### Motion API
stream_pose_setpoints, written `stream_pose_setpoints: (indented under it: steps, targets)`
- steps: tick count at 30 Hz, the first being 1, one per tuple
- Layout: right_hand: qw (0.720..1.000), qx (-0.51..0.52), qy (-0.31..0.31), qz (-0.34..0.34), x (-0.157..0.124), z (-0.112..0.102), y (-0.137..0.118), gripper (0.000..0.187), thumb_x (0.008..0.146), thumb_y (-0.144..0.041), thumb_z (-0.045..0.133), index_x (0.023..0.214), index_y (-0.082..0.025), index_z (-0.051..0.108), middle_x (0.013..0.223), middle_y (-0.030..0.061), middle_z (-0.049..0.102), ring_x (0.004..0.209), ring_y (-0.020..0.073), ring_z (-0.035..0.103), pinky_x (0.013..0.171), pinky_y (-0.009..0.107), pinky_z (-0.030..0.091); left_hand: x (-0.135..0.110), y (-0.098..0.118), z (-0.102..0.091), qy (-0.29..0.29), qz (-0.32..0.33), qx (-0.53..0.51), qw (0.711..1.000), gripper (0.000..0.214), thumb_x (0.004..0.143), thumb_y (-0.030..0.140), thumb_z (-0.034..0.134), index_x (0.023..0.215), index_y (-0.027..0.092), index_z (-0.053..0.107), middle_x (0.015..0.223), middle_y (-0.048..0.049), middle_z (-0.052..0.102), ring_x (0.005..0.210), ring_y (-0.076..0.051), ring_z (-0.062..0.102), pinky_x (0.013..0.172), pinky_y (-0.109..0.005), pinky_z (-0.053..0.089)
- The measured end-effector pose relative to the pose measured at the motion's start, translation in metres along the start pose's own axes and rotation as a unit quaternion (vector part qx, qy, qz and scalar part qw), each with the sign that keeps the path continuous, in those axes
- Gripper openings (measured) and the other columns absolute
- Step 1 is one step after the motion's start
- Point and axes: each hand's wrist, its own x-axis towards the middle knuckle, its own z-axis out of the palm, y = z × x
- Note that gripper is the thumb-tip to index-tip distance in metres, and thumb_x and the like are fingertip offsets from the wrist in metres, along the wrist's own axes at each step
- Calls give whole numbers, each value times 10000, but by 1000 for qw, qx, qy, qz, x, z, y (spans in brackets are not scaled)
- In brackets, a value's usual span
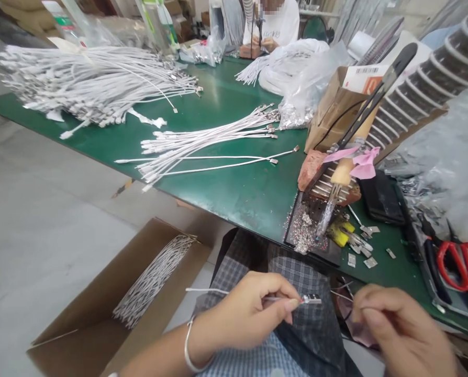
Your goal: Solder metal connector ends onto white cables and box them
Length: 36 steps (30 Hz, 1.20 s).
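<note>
My left hand (249, 311) is closed in a pinch on a thin white cable (206, 290), just behind its small metal connector (311, 299). The cable's free end runs left over my checked lap. My right hand (399, 327) is a little to the right of the connector, its fingers curled and pressed together. A thin wire shows by its fingertips (342, 296), but I cannot make out what it holds. Both hands sit below the front edge of the green table (242, 193).
A soldering iron (336, 193) rests on a stand over a tray of solder scraps (307, 230). White cables lie in a loose bunch (202, 144) and a big pile (88, 84). A cardboard box (112, 309) on the floor holds cables. Red scissors (459, 262) lie at the right. Another person (273, 26) sits opposite.
</note>
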Motion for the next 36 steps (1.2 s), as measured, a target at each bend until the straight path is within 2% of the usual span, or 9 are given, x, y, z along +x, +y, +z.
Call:
stream_pose_setpoints:
  steps: [2, 3, 5, 7, 10, 15, 22, 28, 36]
  targets:
    - [1000, 2, -29, 4, -9, 26, -1, 82, 971, -245, 648, 998, -263, 723, 715, -3, 694, 577, 126, 671, 542, 187, 542, 5, 5, 1, 3, 47, 49, 998, 172, 963, 188, 580, 931, 103, 727, 716, -60, 731, 606, -100, 619, 583, -170, 460]
    - [999, 14, -46, 5, -9, 35, -1, 149, 978, -246, 639, 1093, -292, 721, 749, -7, 711, 590, 125, 680, 546, 179, 546, 7, 6, 1, 6, 71, 74, 995, 167, 968, 174, 576, 943, 110, 728, 733, -57, 737, 622, -104, 627, 615, -180, 476]
    - [997, 44, -63, 5, -3, 44, 0, 163, 984, -249, 634, 1106, -316, 718, 791, -11, 720, 636, 120, 689, 580, 167, 556, 13, 7, 3, 14, 113, 106, 988, 160, 981, 160, 570, 954, 123, 724, 775, -52, 750, 669, -114, 648, 687, -198, 499]
    - [994, 82, -78, 7, 4, 46, 1, 115, 994, -235, 615, 1010, -294, 712, 803, -9, 701, 684, 112, 683, 620, 158, 560, 17, 5, 4, 22, 131, 112, 985, 151, 991, 165, 567, 944, 129, 706, 786, -46, 748, 684, -114, 651, 707, -199, 499]
    - [988, 124, -94, 18, 10, 47, 2, 117, 1009, -203, 587, 1003, -267, 685, 827, 0, 673, 719, 102, 669, 632, 145, 551, 22, 0, 4, 8, 115, 89, 989, 191, 1025, 220, 528, 915, 133, 657, 688, -18, 699, 594, -97, 605, 624, -179, 469]
    - [987, 140, -75, 7, 9, 53, 7, 113, 1012, -182, 573, 1041, -246, 662, 831, 11, 655, 702, 107, 647, 615, 168, 540, 26, -4, 2, -41, 61, 56, 996, 308, 1090, 292, 378, 913, 157, 591, 599, 4, 658, 518, -86, 588, 576, -164, 465]
    - [996, 23, -46, -78, 10, 50, 9, 222, 915, -47, 585, 1050, -209, 656, 837, 33, 673, 749, 139, 666, 619, 213, 543, 32, -2, 5, 6, 42, 70, 997, 162, 1017, 220, 480, 900, 162, 575, 594, 26, 611, 492, -72, 515, 503, -161, 381]
    - [995, 6, -57, -82, 13, 49, 10, 220, 915, -40, 581, 1051, -200, 647, 859, 33, 670, 754, 129, 664, 627, 201, 554, 34, 2, 6, 13, 19, 50, 998, 151, 993, 199, 485, 898, 150, 592, 593, 39, 567, 490, -62, 492, 487, -159, 364]
    - [994, 3, -71, -81, 17, 52, 10, 184, 932, -68, 569, 1023, -210, 642, 838, 29, 680, 741, 132, 676, 613, 203, 560, 40, 6, 0, -5, -21, 30, 999, 175, 936, 173, 509, 776, 148, 575, 565, 69, 433, 483, -45, 359, 468, -149, 292]
